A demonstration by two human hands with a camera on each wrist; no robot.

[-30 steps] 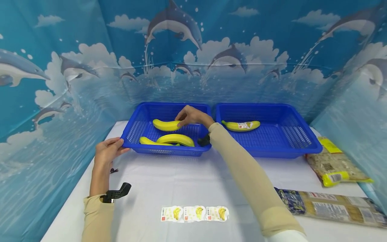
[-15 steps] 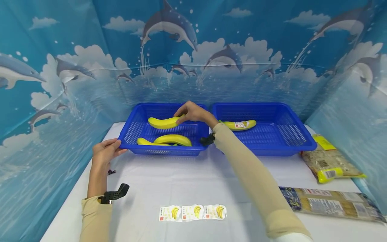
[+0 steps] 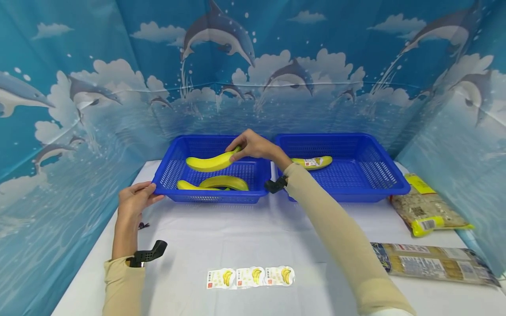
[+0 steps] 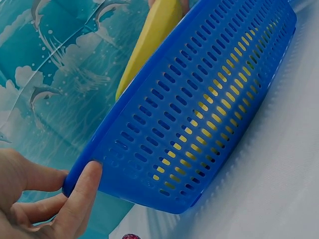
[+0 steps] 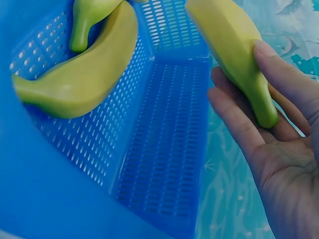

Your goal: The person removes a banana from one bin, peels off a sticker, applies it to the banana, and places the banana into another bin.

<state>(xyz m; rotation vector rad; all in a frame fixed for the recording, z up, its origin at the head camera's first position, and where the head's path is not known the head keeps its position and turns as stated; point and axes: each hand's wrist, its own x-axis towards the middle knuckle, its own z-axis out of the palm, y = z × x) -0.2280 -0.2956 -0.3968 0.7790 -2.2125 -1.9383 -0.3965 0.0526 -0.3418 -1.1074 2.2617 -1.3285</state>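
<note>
My right hand (image 3: 253,145) grips a yellow banana (image 3: 209,163) near its green stem end, above the left blue basket (image 3: 221,199). In the right wrist view, the thumb and fingers of that hand lie on either side of the banana (image 5: 229,45). Two more bananas lie along the near side of the same basket, one of them a curved banana (image 3: 225,181). My left hand (image 3: 134,198) pinches the basket's near left corner; the left wrist view shows its thumb and fingers on the rim (image 4: 82,172).
The right blue basket (image 3: 356,196) holds one banana (image 3: 314,163) with a white label. Several banana stickers (image 3: 251,277) lie in a row on the white table (image 3: 197,241). On the right are a yellow-edged bag (image 3: 427,206) and a long package of noodle-like sticks (image 3: 432,262). A dolphin-print curtain stands behind.
My right hand has lifted the banana slightly, and its free end has shifted left. The left hand stays at the basket's corner. The whole view has drifted a little.
</note>
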